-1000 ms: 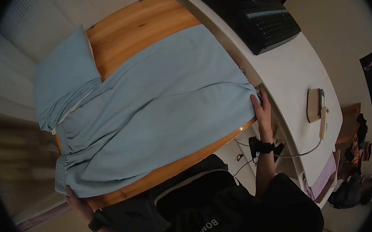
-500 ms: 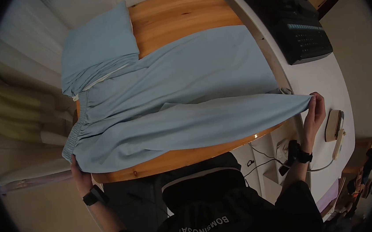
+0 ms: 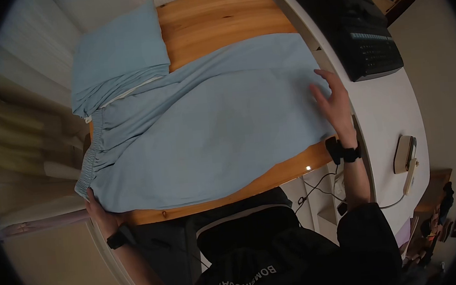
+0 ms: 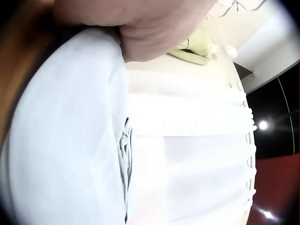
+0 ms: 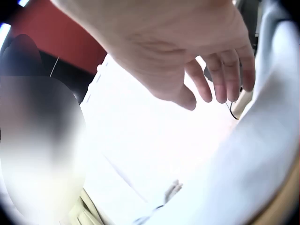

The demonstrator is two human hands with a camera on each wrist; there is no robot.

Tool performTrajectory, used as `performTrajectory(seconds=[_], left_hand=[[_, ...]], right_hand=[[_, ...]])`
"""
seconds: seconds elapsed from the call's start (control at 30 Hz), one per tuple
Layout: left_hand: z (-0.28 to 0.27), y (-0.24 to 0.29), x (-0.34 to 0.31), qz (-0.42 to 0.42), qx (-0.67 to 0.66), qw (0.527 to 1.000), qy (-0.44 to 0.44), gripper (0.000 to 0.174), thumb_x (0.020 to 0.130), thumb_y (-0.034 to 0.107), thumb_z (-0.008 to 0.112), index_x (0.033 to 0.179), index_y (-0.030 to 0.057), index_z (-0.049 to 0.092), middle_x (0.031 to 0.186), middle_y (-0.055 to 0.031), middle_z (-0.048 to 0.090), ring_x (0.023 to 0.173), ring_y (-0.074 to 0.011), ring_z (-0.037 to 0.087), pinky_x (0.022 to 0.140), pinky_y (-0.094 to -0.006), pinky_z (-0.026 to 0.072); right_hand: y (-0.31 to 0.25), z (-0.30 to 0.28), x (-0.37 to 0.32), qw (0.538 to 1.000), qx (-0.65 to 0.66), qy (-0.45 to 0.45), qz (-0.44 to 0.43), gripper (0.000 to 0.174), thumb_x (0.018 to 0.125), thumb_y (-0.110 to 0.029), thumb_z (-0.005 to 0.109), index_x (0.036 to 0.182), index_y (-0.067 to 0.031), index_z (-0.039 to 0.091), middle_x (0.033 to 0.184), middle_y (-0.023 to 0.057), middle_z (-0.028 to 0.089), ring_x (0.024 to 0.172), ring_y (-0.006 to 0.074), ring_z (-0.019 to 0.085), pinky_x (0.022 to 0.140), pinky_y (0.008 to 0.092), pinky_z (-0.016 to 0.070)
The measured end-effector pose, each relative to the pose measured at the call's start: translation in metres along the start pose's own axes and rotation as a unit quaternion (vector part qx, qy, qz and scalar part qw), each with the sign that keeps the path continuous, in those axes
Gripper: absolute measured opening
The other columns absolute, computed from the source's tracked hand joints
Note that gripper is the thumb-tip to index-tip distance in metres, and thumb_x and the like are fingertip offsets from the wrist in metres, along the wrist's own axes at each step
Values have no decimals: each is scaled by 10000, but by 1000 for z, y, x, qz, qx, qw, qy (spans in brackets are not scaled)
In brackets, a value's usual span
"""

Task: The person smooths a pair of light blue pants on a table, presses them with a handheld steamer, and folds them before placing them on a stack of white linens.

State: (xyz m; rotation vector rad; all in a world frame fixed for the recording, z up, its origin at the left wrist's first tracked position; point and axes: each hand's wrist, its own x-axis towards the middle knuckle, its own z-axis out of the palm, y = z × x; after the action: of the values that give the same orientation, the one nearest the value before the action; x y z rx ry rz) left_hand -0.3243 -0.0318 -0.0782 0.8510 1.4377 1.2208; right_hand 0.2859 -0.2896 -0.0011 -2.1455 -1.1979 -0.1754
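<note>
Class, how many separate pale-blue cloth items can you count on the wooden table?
2: the elastic-waisted garment spread across the wooden table, and the folded bundle at the table's far left corner. The bundle may hide more.

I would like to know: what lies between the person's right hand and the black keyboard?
In the head view, a bare strip of white desk lies between the right hand and the black keyboard.

The garment (image 3: 216,127) is matt, softly creased cloth, roughly puckered at its waistband (image 3: 90,164), the folded bundle (image 3: 122,46) matt cloth too, the tabletop (image 3: 217,16) smooth, glossy wood, the side desk (image 3: 382,110) smooth, and the keyboard (image 3: 374,48) plastic-looking.
</note>
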Motion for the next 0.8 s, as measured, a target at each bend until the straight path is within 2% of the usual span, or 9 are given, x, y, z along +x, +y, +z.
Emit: performTrajectory(seconds=[0.1,0.17,0.23,0.3,0.4,0.47,0.6,0.67,0.8], left_hand=[[-7,3,-1,-59,-24,997,-52,625,1014,439,574,1425,-23,480,1386,-142,570,1233,-251,574,1063,-367,445],[-14,1,4,-81,-62,991,-85,662,1042,478,480,1476,-19,435,1474,-151,513,1364,-279,496,1120,-400,414],[-11,3,0,-93,-84,988,-91,652,1045,465,480,1483,-15,429,1480,-147,509,1370,-273,491,1127,-404,409],[-11,13,-1,-100,-98,985,-100,643,1048,452,481,1490,-11,422,1486,-142,505,1375,-268,486,1134,-409,404],[-12,10,11,-90,-93,984,-126,625,1050,433,488,1490,-6,424,1484,-135,510,1374,-272,487,1137,-416,403],[-10,12,7,-143,-112,979,-97,619,1046,428,502,1484,-5,431,1481,-138,512,1367,-275,493,1133,-414,408],[-15,7,13,-124,-106,983,-85,611,1046,424,506,1477,-4,439,1476,-141,516,1354,-278,506,1126,-409,416],[-17,2,10,-116,-108,983,-97,609,1038,446,517,1432,-17,485,1422,-149,562,1314,-285,542,1105,-410,434],[-6,6,6,-117,-100,986,-67,590,1036,438,527,1413,-15,500,1399,-152,577,1280,-282,565,1088,-405,445]], right_hand=[[-9,-11,-87,936,249,17,247,228,991,-196,657,1130,-17,681,962,67,715,852,152,663,724,298,545],[-35,-18,-146,770,491,17,407,276,1034,-241,592,1134,3,673,983,94,724,878,179,689,745,306,567],[-62,-18,-189,609,637,-131,454,371,1062,-312,529,1183,25,626,1110,147,716,999,223,694,825,353,584],[-119,-11,-190,512,651,-299,473,461,1079,-356,476,1336,23,528,1276,185,661,1128,258,662,939,390,554],[-155,24,-198,473,650,-398,442,557,1083,-385,462,1465,17,408,1392,200,588,1220,279,617,1028,399,503],[-152,46,-192,348,697,-448,438,658,1082,-436,442,1539,15,301,1424,204,559,1244,286,603,1052,387,484],[-135,39,-180,297,635,-581,414,630,1092,-459,380,1567,-55,286,1456,196,532,1311,291,549,1085,428,456],[-136,26,-178,366,619,-555,418,615,1091,-463,371,1576,-97,279,1444,177,548,1303,282,552,1083,423,452],[-141,29,-171,344,719,-461,390,618,1071,-433,447,1555,-79,299,1372,166,598,1207,244,605,1055,406,461]])
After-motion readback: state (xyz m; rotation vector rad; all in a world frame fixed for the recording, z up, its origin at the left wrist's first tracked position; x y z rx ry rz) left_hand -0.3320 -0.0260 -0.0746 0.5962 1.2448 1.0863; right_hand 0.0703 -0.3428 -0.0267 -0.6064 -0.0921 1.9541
